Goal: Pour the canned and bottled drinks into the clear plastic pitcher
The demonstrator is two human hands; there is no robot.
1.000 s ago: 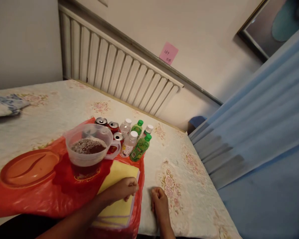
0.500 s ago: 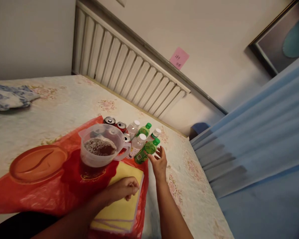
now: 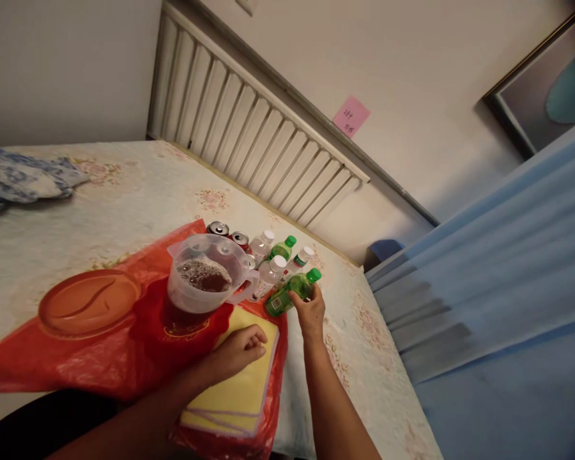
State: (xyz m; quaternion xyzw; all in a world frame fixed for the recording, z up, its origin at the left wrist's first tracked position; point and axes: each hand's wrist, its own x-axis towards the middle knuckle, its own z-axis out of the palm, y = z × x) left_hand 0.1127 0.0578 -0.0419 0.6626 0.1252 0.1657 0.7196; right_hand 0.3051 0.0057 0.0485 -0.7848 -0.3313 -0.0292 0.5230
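My right hand [image 3: 311,314] is closed around the upper part of a green plastic bottle [image 3: 287,295] with a green cap. The bottle leans to the right. Over the folded yellow cloths [image 3: 234,377] my left hand [image 3: 244,348] hovers, its fingers loosely curled with nothing in them. Left of the bottles, a clear plastic pitcher [image 3: 184,291] with dark, foamy liquid stands on a red mat [image 3: 151,319]. Beside the held bottle is a clear bottle with a white cap [image 3: 268,278]. Behind it are another green bottle [image 3: 282,248] and white-capped bottles [image 3: 303,257].
Behind the pitcher stand drink cans [image 3: 218,228]. An orange oval lid [image 3: 91,303] lies on the red plastic sheet [image 3: 86,364]. Blue-and-white cloth [image 3: 23,176] sits at the far left of the flowered tablecloth [image 3: 163,198]. A radiator [image 3: 253,121] and blue curtain [image 3: 498,268] border the table.
My right hand has closed on the nearest green bottle, which now tilts to the right, slightly away from the others. My left hand stays over the yellow cloths. The view has shifted slightly.
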